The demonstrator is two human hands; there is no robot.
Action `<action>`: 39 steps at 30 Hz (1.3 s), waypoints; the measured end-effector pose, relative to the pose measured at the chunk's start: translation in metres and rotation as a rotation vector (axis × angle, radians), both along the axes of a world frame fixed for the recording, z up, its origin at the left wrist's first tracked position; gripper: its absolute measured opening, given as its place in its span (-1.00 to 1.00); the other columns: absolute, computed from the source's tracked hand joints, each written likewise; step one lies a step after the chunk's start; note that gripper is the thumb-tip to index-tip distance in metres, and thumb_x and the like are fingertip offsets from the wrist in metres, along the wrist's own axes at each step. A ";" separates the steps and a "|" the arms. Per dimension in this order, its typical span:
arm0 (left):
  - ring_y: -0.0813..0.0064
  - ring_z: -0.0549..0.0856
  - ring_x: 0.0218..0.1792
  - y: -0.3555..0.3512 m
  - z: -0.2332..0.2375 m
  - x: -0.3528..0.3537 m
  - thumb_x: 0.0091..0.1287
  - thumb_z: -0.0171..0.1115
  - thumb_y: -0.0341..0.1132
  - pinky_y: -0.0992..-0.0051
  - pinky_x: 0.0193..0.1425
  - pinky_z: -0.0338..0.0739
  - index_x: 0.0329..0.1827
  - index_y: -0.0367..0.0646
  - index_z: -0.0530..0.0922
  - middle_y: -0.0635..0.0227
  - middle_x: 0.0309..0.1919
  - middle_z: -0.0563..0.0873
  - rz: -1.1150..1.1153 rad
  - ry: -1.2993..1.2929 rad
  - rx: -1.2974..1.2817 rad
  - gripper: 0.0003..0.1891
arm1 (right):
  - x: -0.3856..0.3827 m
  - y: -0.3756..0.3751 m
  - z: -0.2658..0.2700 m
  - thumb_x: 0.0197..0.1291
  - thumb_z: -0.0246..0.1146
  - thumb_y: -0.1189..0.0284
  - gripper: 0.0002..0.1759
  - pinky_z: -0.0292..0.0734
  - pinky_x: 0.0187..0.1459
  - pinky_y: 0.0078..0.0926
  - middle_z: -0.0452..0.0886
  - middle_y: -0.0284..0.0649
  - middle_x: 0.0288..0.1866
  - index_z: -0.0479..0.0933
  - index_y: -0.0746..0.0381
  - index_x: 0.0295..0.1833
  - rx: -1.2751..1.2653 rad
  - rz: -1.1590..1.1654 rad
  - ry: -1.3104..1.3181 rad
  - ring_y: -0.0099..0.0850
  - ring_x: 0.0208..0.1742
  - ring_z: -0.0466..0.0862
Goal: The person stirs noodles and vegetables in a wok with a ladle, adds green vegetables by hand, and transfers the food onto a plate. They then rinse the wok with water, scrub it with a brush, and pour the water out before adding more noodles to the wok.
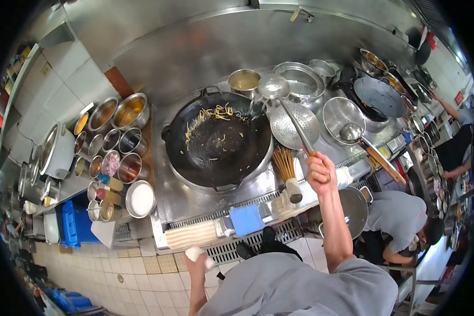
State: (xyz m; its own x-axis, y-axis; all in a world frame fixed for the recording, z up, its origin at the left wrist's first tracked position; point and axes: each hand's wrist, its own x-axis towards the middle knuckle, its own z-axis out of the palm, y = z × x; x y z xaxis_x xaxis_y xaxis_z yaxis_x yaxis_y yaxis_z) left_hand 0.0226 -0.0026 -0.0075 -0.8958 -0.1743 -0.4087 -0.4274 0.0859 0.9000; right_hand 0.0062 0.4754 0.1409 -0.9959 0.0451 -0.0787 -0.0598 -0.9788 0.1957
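Observation:
My right hand (321,174) is closed round the wooden handle end of a long steel ladle (274,87). The ladle's bowl is raised beside the wok's right rim, near a metal pot (245,81). Scraps of noodles (216,112) cling to the far inner wall of the large black wok (216,150), with a few bits lower down. A blurred splash shows at its right edge. Low in front of the stove, my left hand (196,269) grips a bunched white cloth (199,256).
A perforated skimmer (295,126) and a bamboo brush (287,174) lie right of the wok. A second ladle (351,132) rests on a strainer. Seasoning bowls crowd the left, including one of white powder (141,199). A co-worker (397,218) bends at the right.

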 end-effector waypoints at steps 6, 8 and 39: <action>0.36 0.63 -0.19 -0.018 -0.023 0.000 -0.02 0.43 -0.38 0.36 -0.12 0.58 0.17 -0.26 0.32 0.19 -0.14 0.58 -0.072 -0.039 0.035 -0.34 | 0.077 -0.020 0.027 0.31 0.12 0.52 -0.60 0.15 -0.86 -0.63 0.34 -0.33 -0.48 0.30 0.19 0.25 0.660 0.118 -0.432 -0.65 -0.78 0.24; 0.36 0.62 -0.19 -0.020 -0.022 0.003 -0.02 0.43 -0.38 0.36 -0.13 0.57 0.19 -0.25 0.31 0.19 -0.15 0.58 -0.073 -0.078 0.009 -0.32 | 0.091 -0.026 0.045 0.27 0.15 0.55 -0.42 0.16 -0.86 -0.61 0.34 -0.32 -0.48 0.20 0.16 0.40 0.963 0.117 -0.586 -0.63 -0.78 0.26; 0.41 0.62 -0.26 0.100 0.008 0.052 0.03 0.43 -0.39 0.38 -0.18 0.58 0.02 -0.25 0.32 0.22 -0.24 0.58 -0.058 0.003 -0.015 -0.47 | 0.087 0.087 0.025 0.32 0.06 0.49 -0.66 0.14 -0.86 -0.63 0.31 -0.34 -0.53 0.33 0.27 0.19 0.471 0.267 -0.202 -0.63 -0.81 0.21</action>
